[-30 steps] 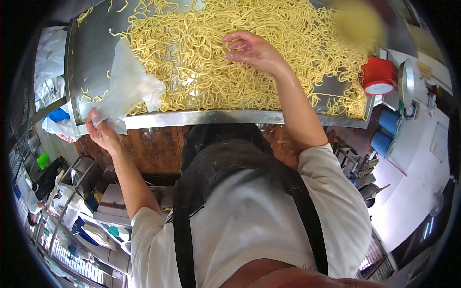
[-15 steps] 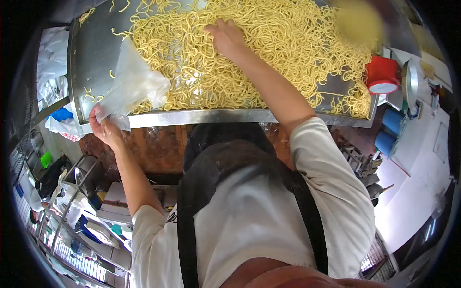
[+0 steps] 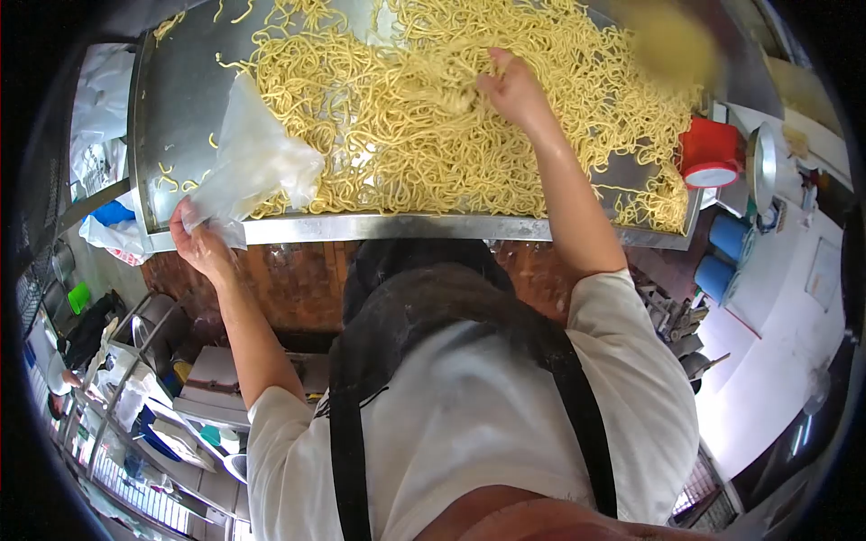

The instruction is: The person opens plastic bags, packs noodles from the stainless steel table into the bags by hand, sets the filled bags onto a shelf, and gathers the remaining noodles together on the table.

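Yellow noodles [image 3: 433,135] lie in a wide tangled layer in a metal tray [image 3: 180,99]. At the tray's near left corner my left hand [image 3: 197,243] is closed on the edge of a translucent plastic bag [image 3: 262,162], which rests partly on the noodles. My right hand [image 3: 516,93] is over the middle of the layer, its fingers bent round a blurred bunch of noodles trailing to the left. Some noodle strands hide its fingertips. Bare metal shows through the layer near the top centre.
A red scale-like object [image 3: 708,149] stands beyond the tray's right end, with blue containers [image 3: 727,236] below it. More plastic bags [image 3: 101,99] are past the left end. The tray's raised metal rim [image 3: 406,227] runs along the near side.
My right hand reached into the upper noodles and has since moved right and slightly nearer, dragging strands along. A gap in the layer has opened at the top. My left hand stays at the corner with the bag.
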`<action>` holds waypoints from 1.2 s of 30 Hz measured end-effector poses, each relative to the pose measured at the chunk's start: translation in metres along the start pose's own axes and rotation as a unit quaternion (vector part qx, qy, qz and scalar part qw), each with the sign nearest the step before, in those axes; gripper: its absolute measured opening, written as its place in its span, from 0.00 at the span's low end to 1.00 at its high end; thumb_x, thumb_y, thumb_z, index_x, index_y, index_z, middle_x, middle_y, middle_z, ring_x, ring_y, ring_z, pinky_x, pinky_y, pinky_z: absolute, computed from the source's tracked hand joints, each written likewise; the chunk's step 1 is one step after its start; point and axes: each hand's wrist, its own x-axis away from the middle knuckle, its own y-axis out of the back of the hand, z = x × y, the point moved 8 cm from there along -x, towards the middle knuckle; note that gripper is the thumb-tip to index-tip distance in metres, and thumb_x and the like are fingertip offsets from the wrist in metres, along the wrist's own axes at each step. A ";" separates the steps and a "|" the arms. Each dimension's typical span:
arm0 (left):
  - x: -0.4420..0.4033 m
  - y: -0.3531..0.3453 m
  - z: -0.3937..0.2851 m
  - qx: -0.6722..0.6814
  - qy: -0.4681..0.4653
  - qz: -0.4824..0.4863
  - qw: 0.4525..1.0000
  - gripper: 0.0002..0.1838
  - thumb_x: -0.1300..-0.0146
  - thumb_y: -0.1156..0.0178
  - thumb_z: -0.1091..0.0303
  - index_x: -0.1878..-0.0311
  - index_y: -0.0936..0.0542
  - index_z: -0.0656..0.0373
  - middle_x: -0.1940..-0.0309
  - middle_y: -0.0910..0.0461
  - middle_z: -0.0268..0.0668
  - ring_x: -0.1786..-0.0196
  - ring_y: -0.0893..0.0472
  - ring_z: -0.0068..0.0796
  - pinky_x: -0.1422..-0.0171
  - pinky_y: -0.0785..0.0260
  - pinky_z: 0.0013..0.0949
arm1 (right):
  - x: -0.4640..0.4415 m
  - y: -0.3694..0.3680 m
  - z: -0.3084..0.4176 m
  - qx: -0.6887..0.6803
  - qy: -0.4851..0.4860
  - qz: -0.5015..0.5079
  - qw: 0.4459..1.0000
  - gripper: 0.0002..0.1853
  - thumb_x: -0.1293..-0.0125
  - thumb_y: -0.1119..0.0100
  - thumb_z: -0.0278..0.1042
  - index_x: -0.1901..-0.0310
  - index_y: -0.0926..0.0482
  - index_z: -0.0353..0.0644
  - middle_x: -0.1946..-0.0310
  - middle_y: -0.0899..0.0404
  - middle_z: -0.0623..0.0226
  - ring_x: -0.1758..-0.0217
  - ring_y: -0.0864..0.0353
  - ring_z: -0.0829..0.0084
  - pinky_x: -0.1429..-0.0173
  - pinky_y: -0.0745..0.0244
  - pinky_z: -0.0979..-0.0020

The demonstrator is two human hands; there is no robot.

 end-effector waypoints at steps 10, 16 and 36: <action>0.003 -0.015 -0.007 -0.002 -0.020 0.018 1.000 0.16 0.31 0.38 0.62 0.48 0.24 0.63 0.57 0.19 0.38 0.56 0.21 0.27 0.48 0.26 0.29 | 0.010 -0.090 0.050 0.228 0.162 -0.006 0.960 0.17 0.40 0.39 0.28 0.48 0.20 0.42 0.53 0.22 0.55 0.51 0.23 0.54 0.43 0.28 0.60; -0.003 -0.008 -0.008 0.005 -0.020 0.013 1.000 0.16 0.31 0.39 0.61 0.48 0.24 0.63 0.56 0.20 0.39 0.55 0.21 0.28 0.48 0.26 0.29 | 0.023 0.000 0.061 -0.014 0.098 0.011 0.995 0.15 0.37 0.37 0.34 0.50 0.20 0.42 0.69 0.20 0.61 0.66 0.20 0.65 0.60 0.25 0.66; 0.008 -0.041 -0.016 -0.012 -0.002 0.029 1.000 0.16 0.31 0.39 0.61 0.48 0.25 0.62 0.55 0.20 0.39 0.54 0.20 0.30 0.46 0.26 0.31 | 0.115 0.362 -0.043 0.348 0.069 -0.664 0.658 0.35 0.41 0.31 0.39 0.39 0.34 0.26 0.51 0.22 0.45 0.47 0.22 0.53 0.44 0.27 0.62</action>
